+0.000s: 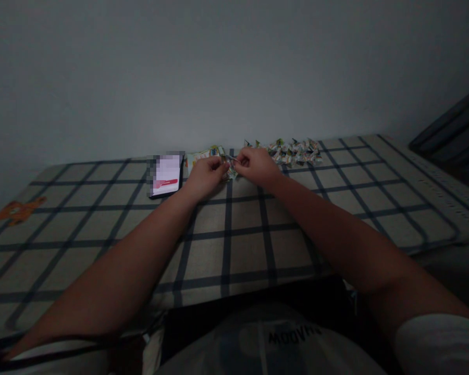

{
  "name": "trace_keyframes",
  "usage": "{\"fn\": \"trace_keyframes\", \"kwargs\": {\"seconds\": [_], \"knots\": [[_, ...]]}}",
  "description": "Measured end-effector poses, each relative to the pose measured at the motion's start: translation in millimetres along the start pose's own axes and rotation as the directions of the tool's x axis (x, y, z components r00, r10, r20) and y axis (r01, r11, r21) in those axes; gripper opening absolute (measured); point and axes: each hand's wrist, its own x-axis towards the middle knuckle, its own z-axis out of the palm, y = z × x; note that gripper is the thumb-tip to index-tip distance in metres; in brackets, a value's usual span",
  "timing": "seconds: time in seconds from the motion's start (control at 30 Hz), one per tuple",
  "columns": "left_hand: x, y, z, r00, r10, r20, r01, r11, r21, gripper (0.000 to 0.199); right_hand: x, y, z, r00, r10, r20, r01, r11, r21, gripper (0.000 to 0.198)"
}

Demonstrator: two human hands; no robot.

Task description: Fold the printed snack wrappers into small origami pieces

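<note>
My left hand [206, 177] is closed in a pinch on a small folded piece of printed paper [232, 167], low over the tablecloth. From the other side my right hand [259, 165] pinches the same piece, fingertips close to those of the left. The piece's exact shape is too small and dark to make out. Just beyond the left hand lies a flat stack of colourful printed paper [195, 156], partly covered by that hand. Several pointed folded paper pieces [297, 151] stand in rows to the right, some hidden behind my right hand.
A lit phone or tablet [168, 174] lies left of the paper. An orange flat item [21, 209] is at the far left. The checked cloth [246, 245] covers the table, which meets a plain wall [234, 73]. A dark striped object [453, 122] stands at the right.
</note>
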Motion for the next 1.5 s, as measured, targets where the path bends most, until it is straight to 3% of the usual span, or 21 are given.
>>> {"fn": "trace_keyframes", "kwargs": {"seconds": [0.23,0.5,0.67,0.9,1.0,1.07,1.2,1.5], "knots": [[0,5,-5,0.998,0.054,0.019,-0.056,0.982,0.180,0.023,1,1,-3,0.999,0.039,0.028,-0.038,0.999,-0.011,0.016],[-2,12,-8,0.995,0.091,0.033,-0.097,0.956,0.276,0.024,1,0,-4,0.998,0.056,0.041,-0.054,0.997,-0.059,0.018],[-2,10,-8,0.996,0.087,0.010,-0.087,0.977,0.196,0.017,-1,-3,-7,0.995,0.090,0.037,-0.086,0.992,-0.093,0.021],[-1,-2,0,0.996,-0.043,-0.081,0.044,0.999,0.003,0.033,-4,-7,-9,0.990,0.131,0.045,-0.125,0.985,-0.118,0.022],[-3,-1,1,0.996,-0.039,-0.075,0.038,0.999,-0.019,0.027,-5,-7,-10,0.998,0.058,0.027,-0.054,0.990,-0.134,0.020],[-4,1,0,0.996,-0.048,-0.080,0.045,0.998,-0.035,0.023,-5,-6,-11,0.999,-0.052,-0.005,0.051,0.989,-0.136,0.024],[-5,1,0,0.991,-0.067,-0.117,0.061,0.997,-0.054,0.018,-6,-6,-15,0.961,-0.276,0.023,0.277,0.951,-0.137,0.023],[3,-14,-1,0.993,-0.103,-0.052,0.101,0.993,-0.055,0.015,-4,1,-15,0.959,-0.250,0.136,0.277,0.930,-0.241,0.029]]}}
